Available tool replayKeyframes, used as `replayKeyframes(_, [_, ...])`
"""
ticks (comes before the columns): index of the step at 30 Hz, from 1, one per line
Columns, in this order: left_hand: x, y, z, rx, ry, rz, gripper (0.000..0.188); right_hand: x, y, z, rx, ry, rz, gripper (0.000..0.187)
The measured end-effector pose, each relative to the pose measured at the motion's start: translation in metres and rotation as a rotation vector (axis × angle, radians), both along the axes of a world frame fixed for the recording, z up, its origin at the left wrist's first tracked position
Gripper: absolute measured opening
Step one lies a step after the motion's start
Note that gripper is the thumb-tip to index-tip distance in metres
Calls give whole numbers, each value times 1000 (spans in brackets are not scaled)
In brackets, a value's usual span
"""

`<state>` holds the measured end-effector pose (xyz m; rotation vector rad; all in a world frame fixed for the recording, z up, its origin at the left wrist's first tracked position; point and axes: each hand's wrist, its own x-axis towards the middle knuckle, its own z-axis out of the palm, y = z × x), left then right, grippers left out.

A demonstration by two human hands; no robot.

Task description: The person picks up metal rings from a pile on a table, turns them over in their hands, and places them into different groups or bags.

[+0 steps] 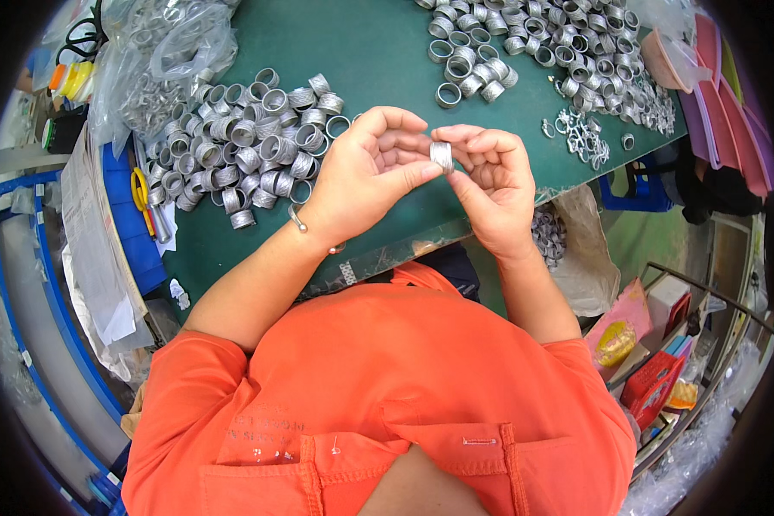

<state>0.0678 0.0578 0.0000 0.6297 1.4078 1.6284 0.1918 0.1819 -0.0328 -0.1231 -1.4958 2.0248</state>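
Note:
Between my two hands, above the green table, is a short silver metal ring (441, 156) with a ridged outer face. My left hand (371, 168) has its thumb against the ring's lower left side, fingers curled behind it. My right hand (490, 176) pinches the same ring from the right with thumb and fingertips. Left of my left hand lies a heap of similar metal rings (245, 142), some right beside the wrist. A bigger spread of rings (568, 52) covers the far right of the table. Small open metal clips (585, 142) lie to the right of my right hand.
A clear plastic bag of metal parts (159, 86) sits at the far left. Yellow-handled scissors (139, 189) lie in a blue tray (129, 215) at the table's left edge. Below the right edge stands a sack of rings (580, 249). Pink and purple bins (731, 112) are far right.

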Motion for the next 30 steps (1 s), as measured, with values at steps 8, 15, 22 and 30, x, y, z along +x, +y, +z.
replayKeyframes(8, [4, -4, -1, 160, 1092, 61, 29, -2, -8, -1, 77, -170, 28, 14])
replayKeyframes(15, [-30, -30, -2, -167, 1485, 59, 17, -30, 24, 0, 1045, -467, -399, 18])
replayKeyframes(22, [-30, -30, -2, -166, 1468, 149, 13, -26, 35, -4, 840, -618, -239, 10])
replayKeyframes(30, [0, -19, -4, -136, 182, 9, 33, -1, 10, 3, -61, -152, 117, 29])
